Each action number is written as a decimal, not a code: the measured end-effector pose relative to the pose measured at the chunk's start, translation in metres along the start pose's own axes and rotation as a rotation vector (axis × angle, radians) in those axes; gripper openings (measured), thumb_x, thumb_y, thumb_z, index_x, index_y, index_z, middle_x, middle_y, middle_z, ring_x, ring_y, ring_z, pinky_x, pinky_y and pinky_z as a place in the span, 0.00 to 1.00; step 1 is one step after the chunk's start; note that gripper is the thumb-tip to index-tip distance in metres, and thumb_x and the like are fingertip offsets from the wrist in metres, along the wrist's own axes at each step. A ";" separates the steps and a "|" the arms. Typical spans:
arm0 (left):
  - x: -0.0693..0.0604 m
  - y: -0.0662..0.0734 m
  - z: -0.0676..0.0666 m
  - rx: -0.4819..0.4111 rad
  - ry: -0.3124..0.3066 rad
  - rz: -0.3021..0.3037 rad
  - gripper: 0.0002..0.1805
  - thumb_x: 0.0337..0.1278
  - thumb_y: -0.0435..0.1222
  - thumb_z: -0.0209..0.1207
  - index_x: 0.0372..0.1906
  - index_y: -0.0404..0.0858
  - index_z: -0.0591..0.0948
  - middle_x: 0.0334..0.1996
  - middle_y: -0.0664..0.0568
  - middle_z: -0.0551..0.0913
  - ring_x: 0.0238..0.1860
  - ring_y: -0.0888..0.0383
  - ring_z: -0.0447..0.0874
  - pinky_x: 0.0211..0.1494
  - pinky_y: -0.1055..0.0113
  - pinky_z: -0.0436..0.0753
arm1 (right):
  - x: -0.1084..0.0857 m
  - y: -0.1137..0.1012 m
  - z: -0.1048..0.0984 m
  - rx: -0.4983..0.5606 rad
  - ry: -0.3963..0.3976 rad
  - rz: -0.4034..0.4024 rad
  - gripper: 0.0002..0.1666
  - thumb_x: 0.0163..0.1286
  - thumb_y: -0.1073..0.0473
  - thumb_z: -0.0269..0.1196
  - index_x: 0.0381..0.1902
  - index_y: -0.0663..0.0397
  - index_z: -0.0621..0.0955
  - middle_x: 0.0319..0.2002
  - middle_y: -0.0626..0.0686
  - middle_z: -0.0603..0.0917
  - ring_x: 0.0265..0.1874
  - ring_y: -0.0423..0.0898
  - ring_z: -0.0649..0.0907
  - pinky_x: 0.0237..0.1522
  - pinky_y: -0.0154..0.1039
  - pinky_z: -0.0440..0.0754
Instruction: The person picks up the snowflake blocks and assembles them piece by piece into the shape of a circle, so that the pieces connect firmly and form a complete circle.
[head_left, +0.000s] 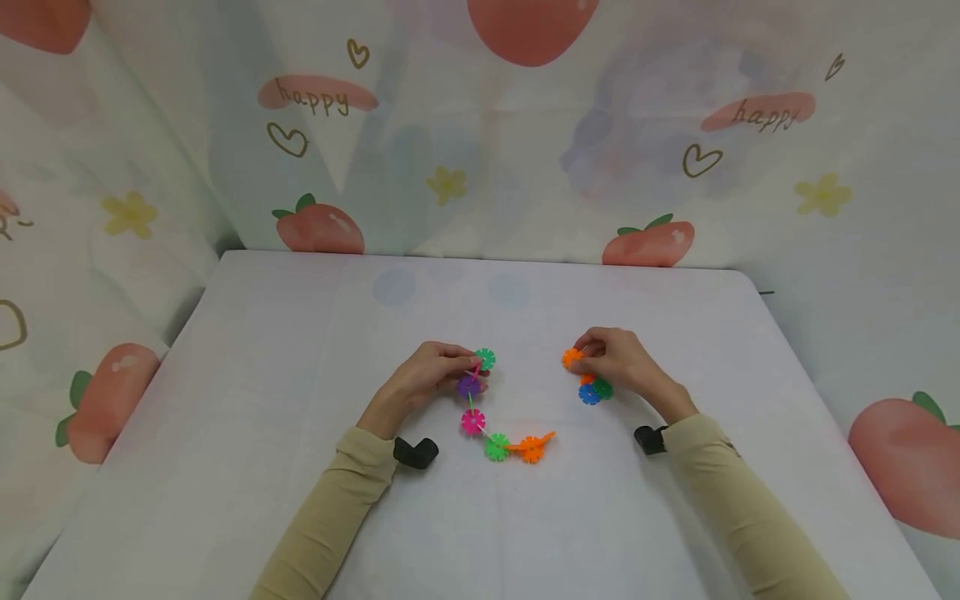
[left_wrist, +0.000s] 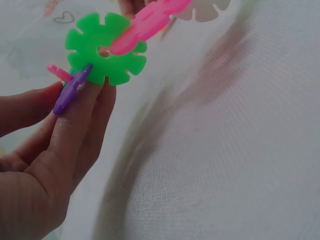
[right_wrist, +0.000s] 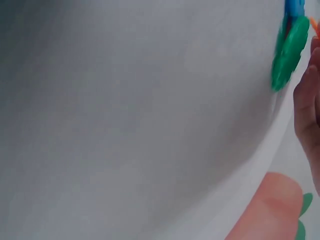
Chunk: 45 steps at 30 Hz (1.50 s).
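Multicoloured chain of notched round plastic discs (head_left: 472,422) hangs from the left hand (head_left: 426,375) and curves toward the middle of the worktop (head_left: 300,333), which has a white surface. The left fingers pinch the chain's upper end, between a teal notched disc (head_left: 486,359) and a purple notched disc (head_left: 468,386). Below the purple one come a thin green disc seen edge-on (head_left: 471,402), a magenta disc, a white disc seen edge-on (head_left: 482,433), a bright green notched disc (head_left: 497,447) and, at the far end, orange notched discs (head_left: 532,450). Whether that end touches the worktop, I cannot tell. Well apart from the chain, the right hand (head_left: 618,358) pinches a single orange disc (head_left: 572,358) between thumb and fingers; just below it are more orange, a blue notched disc (head_left: 590,394) and a dark green notched disc (head_left: 603,388), close together. Both forearms wear tan sleeves (head_left: 330,508), with a small black piece (head_left: 416,452) at each wrist. Behind hangs a pale cloth (head_left: 517,133) printed with red fruit, yellow flowers, hearts and the word "happy".
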<state>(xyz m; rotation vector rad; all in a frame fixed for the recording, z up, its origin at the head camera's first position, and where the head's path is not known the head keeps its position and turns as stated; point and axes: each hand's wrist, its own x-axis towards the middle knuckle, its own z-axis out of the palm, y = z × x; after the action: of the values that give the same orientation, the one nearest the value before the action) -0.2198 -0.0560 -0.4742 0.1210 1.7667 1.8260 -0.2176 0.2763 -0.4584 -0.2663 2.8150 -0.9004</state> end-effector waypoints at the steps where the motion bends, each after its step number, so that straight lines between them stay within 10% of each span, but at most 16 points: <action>1: 0.000 0.000 0.000 0.002 -0.001 0.001 0.16 0.72 0.33 0.60 0.56 0.26 0.83 0.45 0.39 0.91 0.38 0.59 0.92 0.49 0.69 0.88 | 0.000 -0.003 0.001 0.012 0.004 -0.009 0.13 0.65 0.59 0.73 0.44 0.60 0.85 0.33 0.54 0.86 0.36 0.49 0.83 0.42 0.39 0.82; 24: 0.001 -0.001 0.000 -0.015 0.008 -0.004 0.15 0.72 0.32 0.59 0.54 0.25 0.84 0.42 0.40 0.91 0.39 0.57 0.92 0.52 0.65 0.88 | 0.017 -0.066 0.029 0.199 -0.018 -0.241 0.08 0.70 0.61 0.70 0.46 0.53 0.90 0.41 0.50 0.92 0.40 0.45 0.89 0.45 0.40 0.89; 45: 0.002 0.002 0.009 -0.042 0.090 -0.041 0.16 0.70 0.31 0.61 0.53 0.23 0.85 0.41 0.37 0.91 0.34 0.56 0.93 0.47 0.65 0.89 | 0.023 -0.084 0.038 0.039 0.081 -0.614 0.06 0.63 0.73 0.71 0.32 0.58 0.90 0.32 0.52 0.91 0.30 0.45 0.87 0.36 0.38 0.87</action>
<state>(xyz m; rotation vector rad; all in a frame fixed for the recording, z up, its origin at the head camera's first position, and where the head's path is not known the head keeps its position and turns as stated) -0.2175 -0.0469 -0.4718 -0.0142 1.7773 1.8637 -0.2222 0.1823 -0.4422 -1.1548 2.8155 -1.0857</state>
